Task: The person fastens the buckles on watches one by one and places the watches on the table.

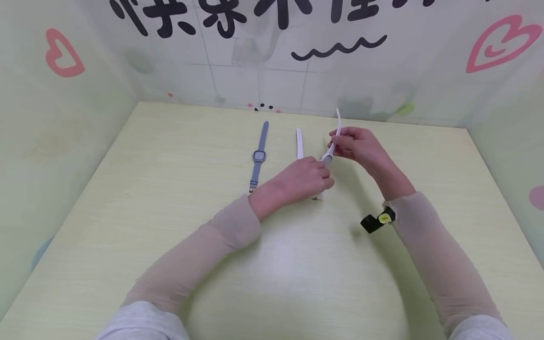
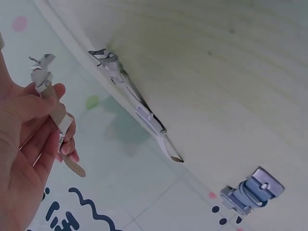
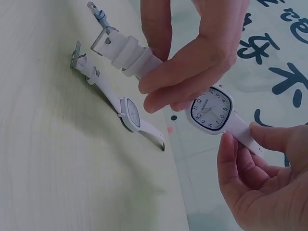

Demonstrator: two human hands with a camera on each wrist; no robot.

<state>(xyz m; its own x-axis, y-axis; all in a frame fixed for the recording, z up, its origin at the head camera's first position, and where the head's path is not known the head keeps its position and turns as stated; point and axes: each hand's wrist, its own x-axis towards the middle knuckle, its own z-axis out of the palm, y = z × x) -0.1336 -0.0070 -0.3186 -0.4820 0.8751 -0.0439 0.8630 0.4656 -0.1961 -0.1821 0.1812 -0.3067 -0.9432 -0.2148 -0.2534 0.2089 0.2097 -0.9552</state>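
Both hands hold one white wristwatch (image 1: 327, 159) above the table. My left hand (image 1: 299, 182) grips its buckle-side strap. Higher up, my right hand (image 1: 361, 147) pinches the other strap, whose tip points upward in the head view. In the right wrist view the square dial (image 3: 211, 109) with black numerals shows between the hands, and the metal buckle (image 3: 98, 42) sticks out at the far end. A second white watch (image 1: 299, 141) lies on the table, partly hidden by my left hand in the head view; its dial (image 3: 130, 113) shows in the right wrist view.
A blue-grey watch (image 1: 259, 156) lies stretched out left of the white ones. The pale wooden table (image 1: 170, 189) is bounded by printed walls (image 1: 263, 85) at the back and sides. A small black device (image 1: 370, 224) sticks out from the right sleeve at the wrist.
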